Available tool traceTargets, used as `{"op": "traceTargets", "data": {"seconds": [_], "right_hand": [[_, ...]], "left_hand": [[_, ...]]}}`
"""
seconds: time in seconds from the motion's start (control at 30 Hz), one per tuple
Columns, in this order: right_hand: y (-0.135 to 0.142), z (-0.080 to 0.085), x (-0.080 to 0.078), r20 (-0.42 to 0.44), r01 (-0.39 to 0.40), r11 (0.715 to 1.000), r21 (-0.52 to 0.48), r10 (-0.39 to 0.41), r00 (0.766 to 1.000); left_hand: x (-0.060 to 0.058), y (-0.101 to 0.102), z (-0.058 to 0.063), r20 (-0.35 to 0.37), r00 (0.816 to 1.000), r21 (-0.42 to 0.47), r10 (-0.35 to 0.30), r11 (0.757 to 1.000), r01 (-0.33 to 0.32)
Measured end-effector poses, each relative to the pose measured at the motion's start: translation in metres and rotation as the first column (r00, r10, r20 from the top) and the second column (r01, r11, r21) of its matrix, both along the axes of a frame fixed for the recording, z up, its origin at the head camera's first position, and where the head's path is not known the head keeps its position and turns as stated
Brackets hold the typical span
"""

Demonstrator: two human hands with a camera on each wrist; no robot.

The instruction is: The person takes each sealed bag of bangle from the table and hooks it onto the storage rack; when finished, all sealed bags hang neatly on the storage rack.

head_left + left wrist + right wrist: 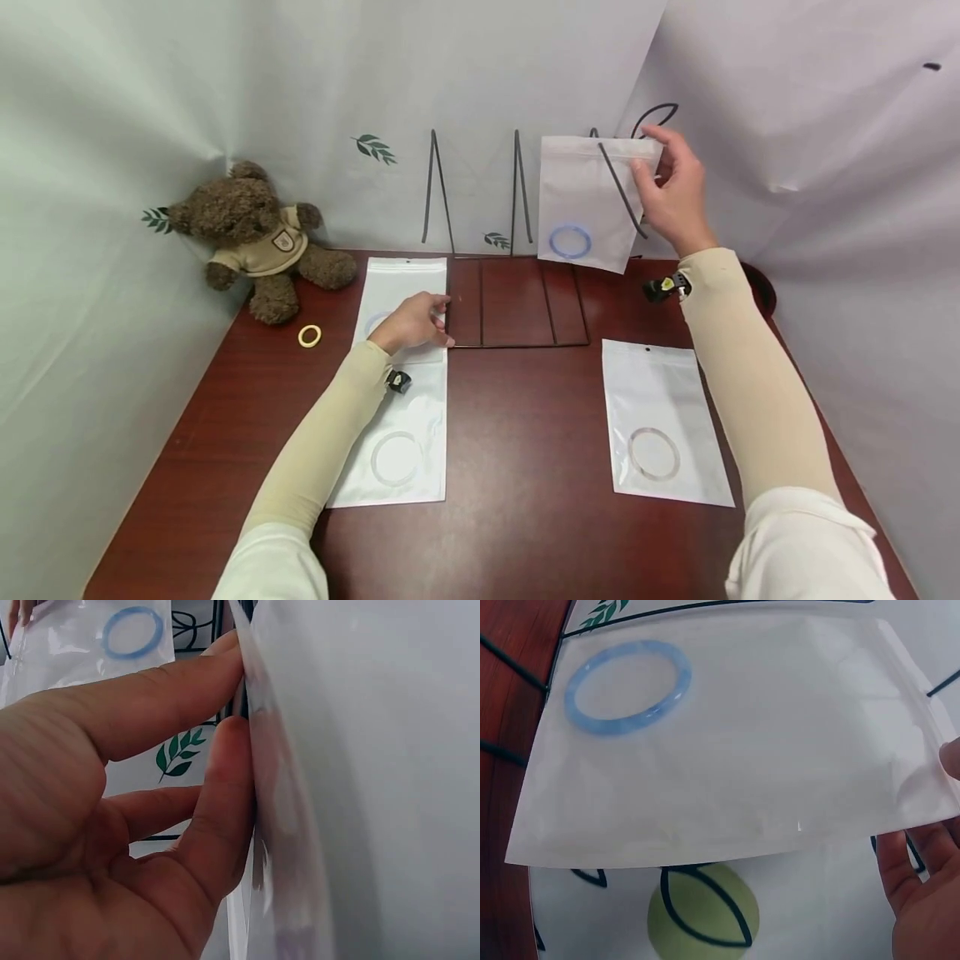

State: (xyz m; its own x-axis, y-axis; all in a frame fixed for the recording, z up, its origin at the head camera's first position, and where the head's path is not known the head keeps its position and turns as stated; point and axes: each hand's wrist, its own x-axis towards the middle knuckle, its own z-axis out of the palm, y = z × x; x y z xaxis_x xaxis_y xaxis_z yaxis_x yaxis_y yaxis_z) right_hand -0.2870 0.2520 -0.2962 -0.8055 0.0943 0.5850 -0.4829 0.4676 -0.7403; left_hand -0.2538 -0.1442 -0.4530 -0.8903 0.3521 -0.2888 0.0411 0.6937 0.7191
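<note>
My right hand (675, 187) pinches the upper right corner of a white zip bag (573, 196) with a blue bangle (570, 241) inside. The bag hangs above the right end of a black wire rack (517, 345), and one slanted wire crosses in front of it. The right wrist view shows the bag (742, 750) broadside, with the fingers at its edge. At the rack's left end, my left hand (412, 321) has its thumb and fingers apart, fingertips right at the base wire. Beneath that hand lies a white bag (405, 275); its surface fills the right of the left wrist view.
A second flat bag (420, 400) with a pale bangle lies nearer on the left. Another bag (675, 400) with a brownish bangle lies at right. A yellow ring (310, 336) sits near a brown teddy bear (266, 242). White curtains (480, 67) enclose the table.
</note>
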Motion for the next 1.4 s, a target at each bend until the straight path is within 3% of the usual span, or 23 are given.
{"op": "traceTargets", "data": {"seconds": [0.17,0.33,0.67,0.87,1.07,1.27,1.4], "right_hand": [[0.018,-0.008,0.009,-0.001,0.046,0.998,-0.053,-0.046,0.999],[0.048,-0.034,0.014,0.035,0.056,0.997,-0.057,-0.054,0.998],[0.079,-0.085,0.065,0.165,-0.004,0.984,0.181,-0.026,0.986],[0.094,-0.111,0.091,0.322,-0.108,0.941,0.322,-0.002,0.947],[0.111,-0.129,0.113,0.45,-0.172,0.915,0.364,-0.011,0.893],[0.127,-0.14,0.135,0.537,-0.207,0.871,0.446,-0.075,0.841],[0.134,-0.147,0.144,0.573,-0.263,0.846,0.464,-0.061,0.817]], "left_hand": [[0.002,0.001,0.001,0.004,1.0,-0.006,0.017,1.0,-0.017],[0.004,0.001,0.002,0.0,1.0,-0.001,0.031,1.0,-0.031],[0.009,0.0,0.002,-0.007,0.997,0.012,0.078,0.997,-0.078],[0.008,-0.001,-0.001,-0.012,0.998,0.026,0.057,0.998,-0.057],[0.007,-0.001,-0.004,0.023,0.997,0.064,0.073,0.995,-0.075],[0.006,0.0,-0.007,0.03,0.997,0.087,0.069,0.994,-0.071],[0.007,0.001,-0.007,0.024,0.998,0.072,0.061,0.995,-0.063]]}}
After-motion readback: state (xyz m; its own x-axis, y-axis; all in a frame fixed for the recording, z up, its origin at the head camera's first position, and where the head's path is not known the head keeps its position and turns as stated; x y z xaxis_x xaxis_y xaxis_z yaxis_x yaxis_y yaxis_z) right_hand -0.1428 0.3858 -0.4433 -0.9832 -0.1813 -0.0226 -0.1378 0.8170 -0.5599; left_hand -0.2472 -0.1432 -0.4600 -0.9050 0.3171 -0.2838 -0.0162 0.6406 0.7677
